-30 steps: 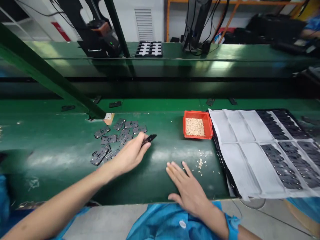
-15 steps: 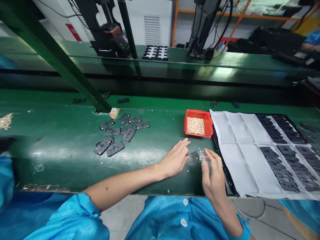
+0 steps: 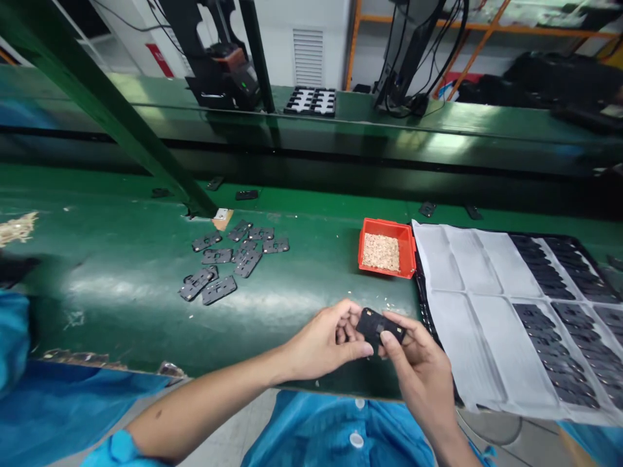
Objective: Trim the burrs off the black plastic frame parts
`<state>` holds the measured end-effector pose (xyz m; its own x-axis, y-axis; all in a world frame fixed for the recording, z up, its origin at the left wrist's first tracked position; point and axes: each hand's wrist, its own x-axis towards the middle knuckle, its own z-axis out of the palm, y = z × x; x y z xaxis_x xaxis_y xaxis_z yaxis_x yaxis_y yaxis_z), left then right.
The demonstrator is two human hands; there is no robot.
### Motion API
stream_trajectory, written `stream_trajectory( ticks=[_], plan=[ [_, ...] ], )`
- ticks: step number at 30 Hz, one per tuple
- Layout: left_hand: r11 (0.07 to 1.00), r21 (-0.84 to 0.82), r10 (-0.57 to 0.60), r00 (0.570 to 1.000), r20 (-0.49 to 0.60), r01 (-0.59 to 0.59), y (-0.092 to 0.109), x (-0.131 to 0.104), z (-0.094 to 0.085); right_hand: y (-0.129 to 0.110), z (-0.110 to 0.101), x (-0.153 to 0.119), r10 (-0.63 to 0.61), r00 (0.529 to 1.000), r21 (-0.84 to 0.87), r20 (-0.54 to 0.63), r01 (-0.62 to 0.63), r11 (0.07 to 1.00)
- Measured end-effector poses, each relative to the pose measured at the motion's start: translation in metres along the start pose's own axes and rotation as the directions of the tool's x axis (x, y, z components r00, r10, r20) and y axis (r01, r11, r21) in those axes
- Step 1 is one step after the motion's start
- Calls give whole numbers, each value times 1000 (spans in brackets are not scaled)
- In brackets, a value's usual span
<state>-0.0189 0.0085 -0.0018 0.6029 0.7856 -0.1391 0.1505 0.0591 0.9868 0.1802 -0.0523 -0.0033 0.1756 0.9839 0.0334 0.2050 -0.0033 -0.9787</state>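
A dark flat plastic part (image 3: 377, 327) is raised over the front of the green bench, between both hands. My left hand (image 3: 335, 340) is closed on its left end, fingers curled behind it. My right hand (image 3: 418, 363) grips the right end, thumb on its face. Behind the hands, a red bin (image 3: 387, 248) holds small pale pieces (image 3: 381, 252). A few loose pale bits (image 3: 388, 303) lie just behind my right hand. Several similar dark parts (image 3: 219, 290) lie in a loose group on the bench to the left.
At the right, a large tray with a white liner (image 3: 487, 337) holds rows of dark parts. A green post (image 3: 141, 149) slants down to the bench at the left. A person's blue sleeve (image 3: 12, 344) shows at the left edge. Dark equipment stands behind.
Both hands have left the bench surface by the loose pale bits and come together nearer the body. A dark part is now visible, held between them. The view has shifted slightly.
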Motion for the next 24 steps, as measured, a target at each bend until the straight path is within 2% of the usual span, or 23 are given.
stream_trajectory(
  ticks=[2, 5, 7, 10, 18, 24],
  plan=[
    [992, -101, -69, 998, 4, 69, 4, 2, -2, 2, 2, 4, -21, 999, -11, 25, 21, 1000],
    [997, -25, -73, 997, -21, 73, 7, 8, -7, 4, 4, 12, -45, 998, -47, 54, 47, 998],
    [997, 38, -70, 997, 10, 70, 10, 11, -10, 5, 6, 18, -48, 996, -57, 80, 53, 997],
    [997, 42, -66, 997, 41, 64, 13, 15, -12, 8, 8, 25, -69, 994, -58, 88, 75, 996],
    [1000, 9, 27, 993, -115, -26, -1, 27, -4, 14, 12, 32, -184, 974, -77, 132, 195, 978],
    [996, 72, 68, 986, -150, -58, -8, 28, -5, 22, 13, 30, -161, 975, -112, 151, 178, 978]
  ],
)
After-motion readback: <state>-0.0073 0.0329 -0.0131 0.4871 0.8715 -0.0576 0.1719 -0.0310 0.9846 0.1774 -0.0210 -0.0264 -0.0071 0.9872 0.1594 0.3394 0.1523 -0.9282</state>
